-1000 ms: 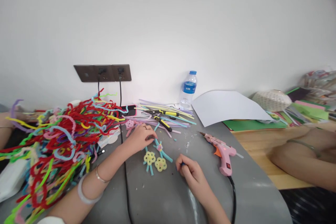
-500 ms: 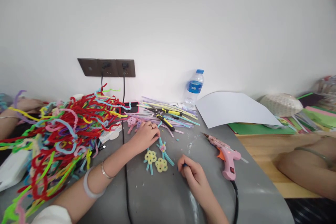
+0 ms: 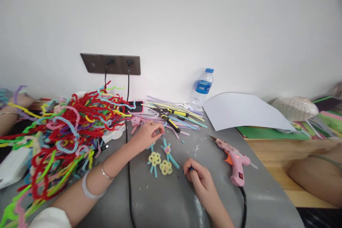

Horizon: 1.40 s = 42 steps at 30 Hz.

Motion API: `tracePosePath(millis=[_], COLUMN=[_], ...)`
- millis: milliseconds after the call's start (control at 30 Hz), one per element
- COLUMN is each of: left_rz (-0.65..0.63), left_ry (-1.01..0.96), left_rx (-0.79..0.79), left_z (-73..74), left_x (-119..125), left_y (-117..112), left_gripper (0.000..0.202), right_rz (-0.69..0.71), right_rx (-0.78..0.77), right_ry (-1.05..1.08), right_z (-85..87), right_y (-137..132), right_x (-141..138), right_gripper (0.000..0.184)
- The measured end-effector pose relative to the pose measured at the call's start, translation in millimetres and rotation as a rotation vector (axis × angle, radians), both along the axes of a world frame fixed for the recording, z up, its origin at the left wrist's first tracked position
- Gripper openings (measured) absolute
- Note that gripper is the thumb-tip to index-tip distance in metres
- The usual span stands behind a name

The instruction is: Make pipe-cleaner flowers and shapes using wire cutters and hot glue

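Note:
My left hand [image 3: 149, 133] is over the table beside the yellow-handled pliers [image 3: 171, 123], thumb and forefinger curled close together; anything between them is too small to make out. Just in front of it lie two yellow pipe-cleaner flowers [image 3: 154, 159], one with light blue stems. To their right is a light blue stem piece with a small pink-purple centre [image 3: 167, 149]. My right hand [image 3: 199, 177] rests closed on the table right of the flowers. A small dark blue spot shows at its fingertips; I cannot tell whether it is a held thing or a nail.
A tangled heap of pipe cleaners [image 3: 66, 131] covers the left side. Straight pipe cleaners [image 3: 187, 121] lie at the back near a water bottle [image 3: 202, 89]. A pink glue gun [image 3: 235, 160] lies right, its cord trailing forward. White paper [image 3: 245, 112] and another person's arm [image 3: 315, 174] are farther right.
The view has shifted slightly. My left hand's fingers have moved back from the light blue stem piece, and its thumb now shows below the forefinger. My right hand stays closed in place.

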<state>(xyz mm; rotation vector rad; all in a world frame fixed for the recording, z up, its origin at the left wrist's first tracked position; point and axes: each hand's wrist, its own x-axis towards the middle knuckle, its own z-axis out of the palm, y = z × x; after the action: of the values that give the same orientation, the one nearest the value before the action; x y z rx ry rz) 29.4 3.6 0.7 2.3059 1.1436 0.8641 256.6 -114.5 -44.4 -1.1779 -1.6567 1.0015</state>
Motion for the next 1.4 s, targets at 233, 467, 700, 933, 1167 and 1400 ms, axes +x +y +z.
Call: tracePosePath(millis=[233,467,700,933,1167,1400], left_rz=[0.003,0.050,0.111,0.084,0.067,0.048], left_ry=[-0.090,-0.097,-0.118,-0.117,-0.084,-0.075], left_rx=[0.098,0.214,0.209,0.208,0.166,0.178], left_z=[-0.5,-4.6,-8.9,-10.4,-9.4,-7.1], left_x=[0,-1,-4,-2,-1,0], left_y=[-7,-10,-8,-9,-9,-10], left_gripper=[0.023,0.016,0.014,0.015,0.010,0.011], right_rz=[-0.190,0.004,0.027,0.052,0.011,0.004], right_rx=[0.061,0.298,0.381,0.385,0.366,0.375], right_ry=[0.098,-0.184,-0.099,-0.065,-0.003,0.007], right_z=[21.3,55.2,37.5,32.2,35.1,34.8], right_y=[18,80,101,103,100,100], right_x=[-10,-36,-42,-42,-44,-43], right_gripper=[0.017,0.017,0.010,0.010,0.010,0.010])
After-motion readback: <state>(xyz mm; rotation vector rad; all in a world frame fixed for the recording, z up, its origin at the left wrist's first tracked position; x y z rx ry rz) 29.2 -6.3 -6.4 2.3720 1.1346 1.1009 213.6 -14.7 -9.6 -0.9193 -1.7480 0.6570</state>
